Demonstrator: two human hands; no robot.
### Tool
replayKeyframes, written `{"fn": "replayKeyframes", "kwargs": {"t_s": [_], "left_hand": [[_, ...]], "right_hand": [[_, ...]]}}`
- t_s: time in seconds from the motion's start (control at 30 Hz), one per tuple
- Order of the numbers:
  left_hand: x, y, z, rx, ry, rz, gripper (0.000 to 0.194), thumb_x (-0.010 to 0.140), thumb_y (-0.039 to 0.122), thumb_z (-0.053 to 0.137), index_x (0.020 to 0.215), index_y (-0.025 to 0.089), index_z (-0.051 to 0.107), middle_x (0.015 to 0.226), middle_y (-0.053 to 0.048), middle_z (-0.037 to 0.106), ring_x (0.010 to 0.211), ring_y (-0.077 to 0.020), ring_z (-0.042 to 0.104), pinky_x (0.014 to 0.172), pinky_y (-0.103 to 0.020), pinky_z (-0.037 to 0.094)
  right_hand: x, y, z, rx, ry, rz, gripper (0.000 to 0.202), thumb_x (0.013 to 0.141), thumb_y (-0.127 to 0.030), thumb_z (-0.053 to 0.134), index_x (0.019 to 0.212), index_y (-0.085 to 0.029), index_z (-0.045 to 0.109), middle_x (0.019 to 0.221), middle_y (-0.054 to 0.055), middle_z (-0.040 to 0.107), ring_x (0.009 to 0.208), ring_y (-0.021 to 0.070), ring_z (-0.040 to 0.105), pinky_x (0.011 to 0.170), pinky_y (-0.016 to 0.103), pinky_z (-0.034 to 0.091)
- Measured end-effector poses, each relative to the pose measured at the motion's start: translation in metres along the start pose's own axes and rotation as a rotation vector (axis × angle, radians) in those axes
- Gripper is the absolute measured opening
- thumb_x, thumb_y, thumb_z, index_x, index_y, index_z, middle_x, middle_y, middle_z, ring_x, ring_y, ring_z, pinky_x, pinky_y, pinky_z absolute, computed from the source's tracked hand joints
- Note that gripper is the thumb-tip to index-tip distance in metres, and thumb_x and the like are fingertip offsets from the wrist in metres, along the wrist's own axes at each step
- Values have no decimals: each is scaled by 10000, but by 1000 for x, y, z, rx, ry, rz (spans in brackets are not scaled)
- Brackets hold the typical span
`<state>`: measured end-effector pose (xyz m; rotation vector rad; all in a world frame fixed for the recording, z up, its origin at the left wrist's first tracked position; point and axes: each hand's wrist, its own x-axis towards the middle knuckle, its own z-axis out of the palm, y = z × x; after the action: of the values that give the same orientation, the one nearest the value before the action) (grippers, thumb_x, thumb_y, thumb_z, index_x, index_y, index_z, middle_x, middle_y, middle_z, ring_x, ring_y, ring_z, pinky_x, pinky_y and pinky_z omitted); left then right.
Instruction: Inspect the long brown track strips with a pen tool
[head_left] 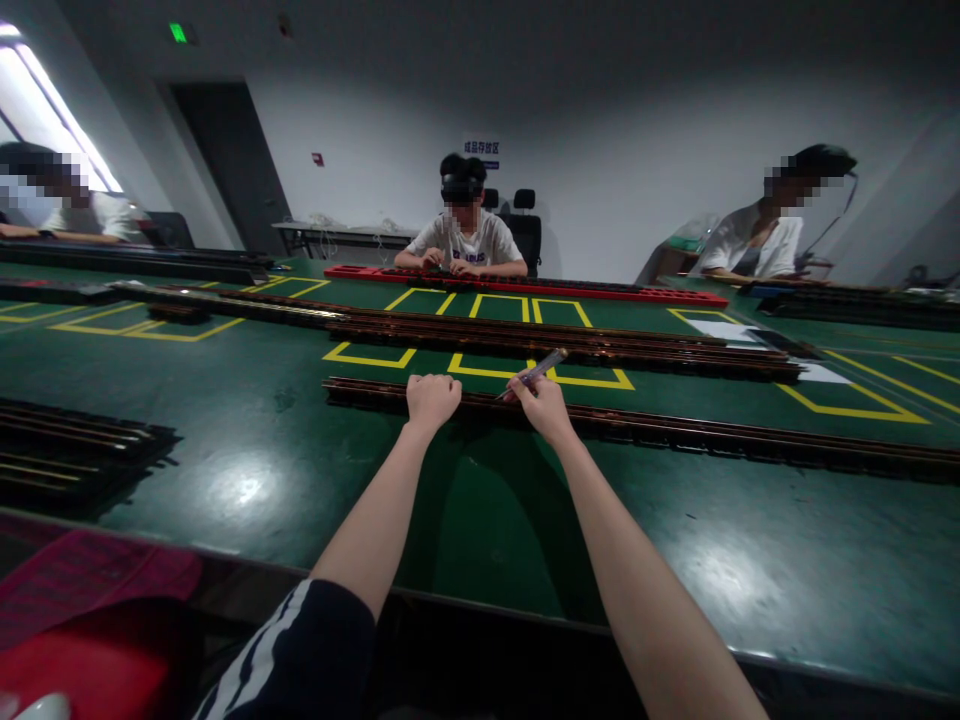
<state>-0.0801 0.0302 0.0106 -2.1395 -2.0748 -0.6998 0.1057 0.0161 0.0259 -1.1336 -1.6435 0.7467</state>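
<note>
A long dark strip (675, 430) with coppery edges lies across the green table (300, 450) in front of me, running off to the right. My left hand (433, 400) is closed over the strip near its left end, with the fingertips hidden behind it. In my right hand (541, 406) is a slim pen-like tool (541, 369) with a translucent handle. Its thin tip points down and left at the strip, between my two hands. I cannot tell whether the tip touches.
Beyond lies a bundle of similar strips (525, 338), and another stack (75, 450) sits at left. A long red rail (600, 290) lies before a person (465, 235) opposite. Other people sit left (90, 215) and right (757, 240). White paper (821, 374) lies at right.
</note>
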Motion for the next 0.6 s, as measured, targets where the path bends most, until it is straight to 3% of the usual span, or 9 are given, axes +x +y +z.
{"fn": "replayKeyframes", "kwargs": {"t_s": [0.23, 0.47, 0.6], "left_hand": [[-3, -4, -1, -5, 41, -9, 442, 895, 295, 299, 723, 150, 679, 783, -111, 718, 716, -208, 639, 878, -415, 401], [-11, 12, 3, -25, 136, 37, 409, 904, 277, 318, 865, 142, 702, 940, -125, 726, 798, -217, 654, 872, -409, 413], [-12, 21, 6, -5, 96, 123, 442, 921, 280, 294, 836, 137, 704, 936, -127, 727, 809, -221, 653, 849, -409, 416]], "right_hand": [[1, 2, 1, 24, -11, 10, 121, 874, -225, 551, 773, -191, 609, 739, 68, 662, 743, 246, 681, 752, 421, 545], [0, -1, -3, 8, -16, 33, 136, 878, -213, 547, 757, -183, 601, 727, 57, 656, 709, 221, 654, 731, 400, 527], [0, -1, -5, 27, 29, 60, 184, 891, -209, 517, 729, -170, 596, 702, 46, 645, 704, 202, 645, 748, 373, 508]]}}
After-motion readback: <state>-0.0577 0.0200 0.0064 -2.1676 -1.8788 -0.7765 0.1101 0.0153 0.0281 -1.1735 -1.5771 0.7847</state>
